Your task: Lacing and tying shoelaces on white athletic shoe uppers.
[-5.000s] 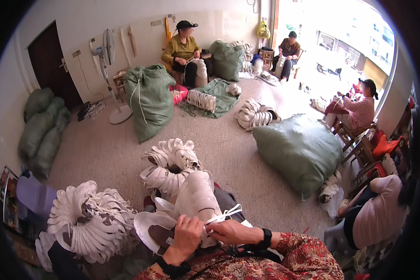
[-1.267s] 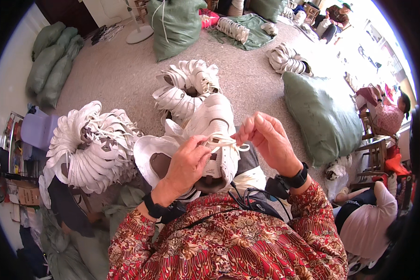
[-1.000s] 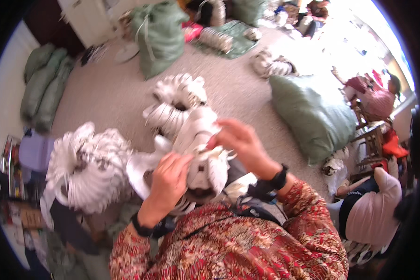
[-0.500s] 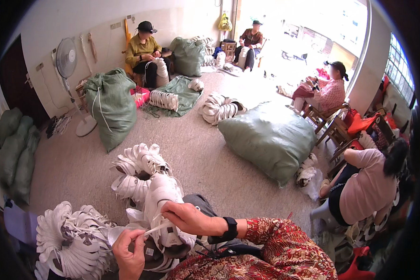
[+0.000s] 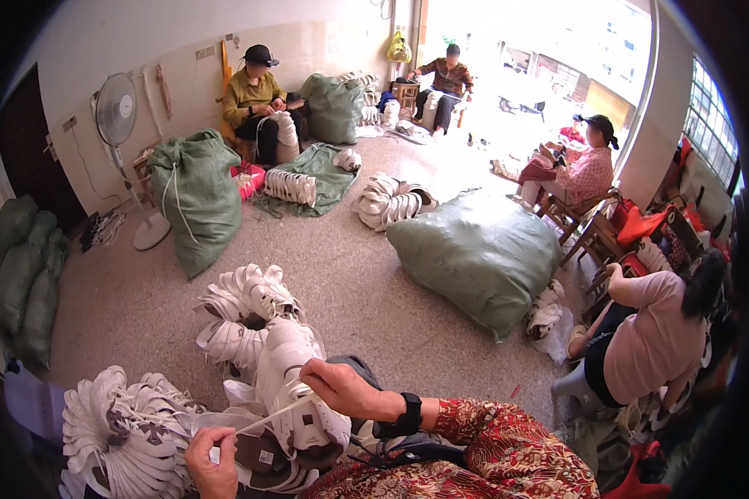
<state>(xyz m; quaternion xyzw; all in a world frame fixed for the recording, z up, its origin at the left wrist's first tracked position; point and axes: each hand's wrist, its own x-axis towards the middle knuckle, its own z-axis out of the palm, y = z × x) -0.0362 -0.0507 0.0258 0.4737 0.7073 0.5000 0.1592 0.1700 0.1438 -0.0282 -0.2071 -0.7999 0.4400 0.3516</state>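
A white shoelace (image 5: 273, 414) stretches between my hands. My left hand (image 5: 211, 462) pinches one end, fingers closed, low at the front. Higher and to the right, my right hand (image 5: 345, 389) has its fingers closed on the lace too; a dark band circles that wrist. Beneath the lace lies a stack of white shoe uppers (image 5: 290, 353), nested one in another, with a dark lining (image 5: 258, 457) showing near my left hand. A curved row of uppers (image 5: 254, 291) continues beyond it. Left of my left hand is a large coil of nested white uppers (image 5: 129, 428).
A big green sack (image 5: 478, 254) lies ahead on the right, another sack (image 5: 195, 200) stands ahead on the left beside a fan (image 5: 116, 108). A person (image 5: 653, 333) sits close on my right; several others sit farther off. More uppers (image 5: 391, 200) lie on the floor.
My left hand has moved left and down, my right hand slightly right and up. The lace between them is now longer and straighter. A far seated person has spread their arms.
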